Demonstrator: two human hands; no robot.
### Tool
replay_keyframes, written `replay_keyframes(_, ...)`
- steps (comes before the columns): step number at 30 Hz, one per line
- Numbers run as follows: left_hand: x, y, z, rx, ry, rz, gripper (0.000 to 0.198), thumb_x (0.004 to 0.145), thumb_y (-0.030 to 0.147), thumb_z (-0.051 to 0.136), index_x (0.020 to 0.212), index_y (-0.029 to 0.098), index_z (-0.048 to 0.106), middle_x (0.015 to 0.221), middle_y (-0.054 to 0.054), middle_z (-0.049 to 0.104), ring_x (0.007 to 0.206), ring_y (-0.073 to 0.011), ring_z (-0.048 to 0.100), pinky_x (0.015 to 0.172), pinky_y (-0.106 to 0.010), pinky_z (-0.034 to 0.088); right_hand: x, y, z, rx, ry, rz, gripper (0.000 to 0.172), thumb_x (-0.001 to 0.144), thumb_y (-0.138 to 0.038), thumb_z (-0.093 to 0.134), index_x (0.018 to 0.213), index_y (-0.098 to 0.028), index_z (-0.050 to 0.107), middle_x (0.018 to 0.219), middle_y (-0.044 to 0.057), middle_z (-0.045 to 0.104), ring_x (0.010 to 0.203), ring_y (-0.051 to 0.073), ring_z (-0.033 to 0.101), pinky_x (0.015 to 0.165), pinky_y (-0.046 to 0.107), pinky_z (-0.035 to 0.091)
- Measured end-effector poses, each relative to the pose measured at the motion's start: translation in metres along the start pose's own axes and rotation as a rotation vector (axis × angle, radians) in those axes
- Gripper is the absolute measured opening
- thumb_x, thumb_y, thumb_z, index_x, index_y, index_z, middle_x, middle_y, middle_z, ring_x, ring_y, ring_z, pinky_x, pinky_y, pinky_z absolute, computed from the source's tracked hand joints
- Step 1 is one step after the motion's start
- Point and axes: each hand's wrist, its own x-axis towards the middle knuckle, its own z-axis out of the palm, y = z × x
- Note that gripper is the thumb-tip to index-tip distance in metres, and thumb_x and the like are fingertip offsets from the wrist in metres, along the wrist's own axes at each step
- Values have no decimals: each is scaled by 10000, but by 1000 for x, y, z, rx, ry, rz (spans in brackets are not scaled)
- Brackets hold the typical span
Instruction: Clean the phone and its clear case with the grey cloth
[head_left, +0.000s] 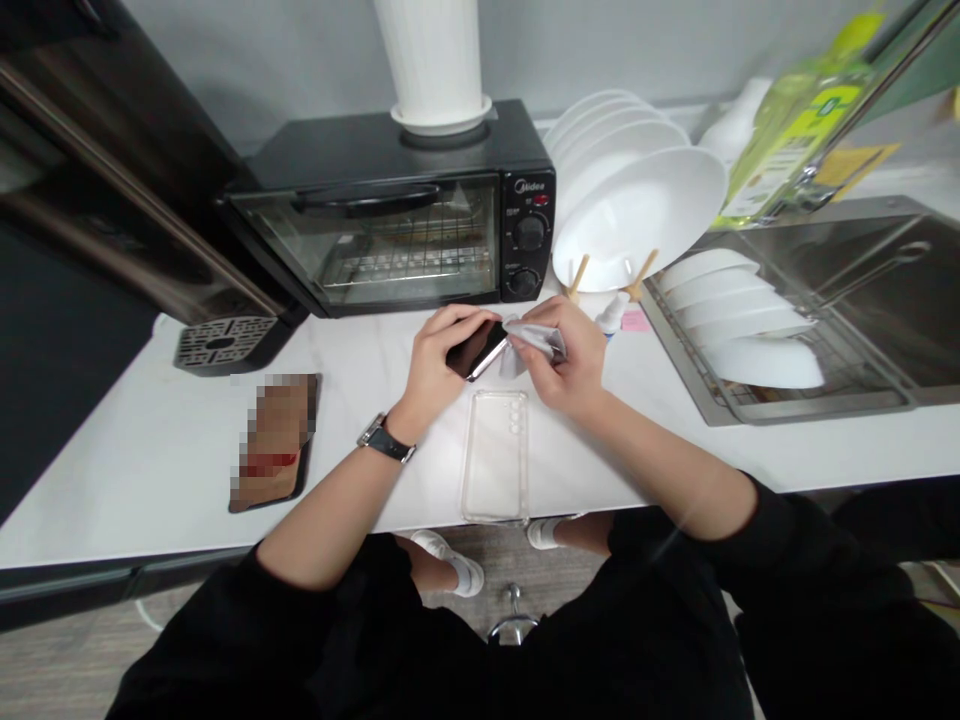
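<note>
My left hand (435,362) grips a dark phone (478,350) by its left end, over the white counter in front of the toaster oven. A crumpled grey cloth (541,343) is pinched in my right hand (574,355), touching the phone's right end. Below the phone, a clear phone case (496,455) lies flat near the counter's front edge. Another flat, dark-edged object (276,440), its face pixelated, rests on the counter to the left of my left arm.
Behind my hands stands a black toaster oven (397,220) with a white pot (435,60) on top. White plates (637,200) lean in a rack, and a small bottle (613,314) stands nearby. Right of them are a sink (847,350) with bowls (750,310) and a green soap bottle (799,130).
</note>
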Motion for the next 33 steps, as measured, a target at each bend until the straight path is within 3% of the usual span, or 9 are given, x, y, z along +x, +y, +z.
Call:
replay_keyframes(8, -1, -3, -1, 75, 10, -3, 250, 1047, 327, 655, 1220, 232, 808, 1232, -94, 802, 1136, -256, 744, 1009, -426, 575, -1, -1, 0, -22, -28, 17, 44, 1028, -237, 645, 1046, -276, 657, 897, 1, 726, 790, 190, 682, 695, 367, 548)
replay_keyframes(18, -6, -22, 0, 220, 28, -70, 353, 914, 247, 752, 1261, 225, 815, 1239, -91, 796, 1127, -280, 734, 982, -437, 567, -5, -6, 7, 29, -231, -137, 109, 1092, -315, 582, 1074, -247, 665, 888, 35, 740, 810, 198, 683, 728, 345, 554)
replay_keyframes(24, -3, -21, 2, 100, 3, -15, 304, 952, 266, 738, 1245, 227, 809, 1226, -88, 804, 1132, -265, 751, 994, -429, 580, -4, -3, 5, 13, -233, -161, 115, 1091, -318, 574, 1116, -263, 672, 927, 30, 751, 841, 202, 700, 735, 352, 566)
replay_keyframes(33, 1, 1, -4, -7, -13, 75, 263, 1022, 362, 699, 1233, 241, 797, 1216, -94, 803, 1127, -260, 752, 1002, -433, 587, 1, 0, -1, 20, -66, -91, 67, 1029, -227, 640, 1078, -258, 673, 907, 10, 743, 808, 188, 704, 705, 347, 551)
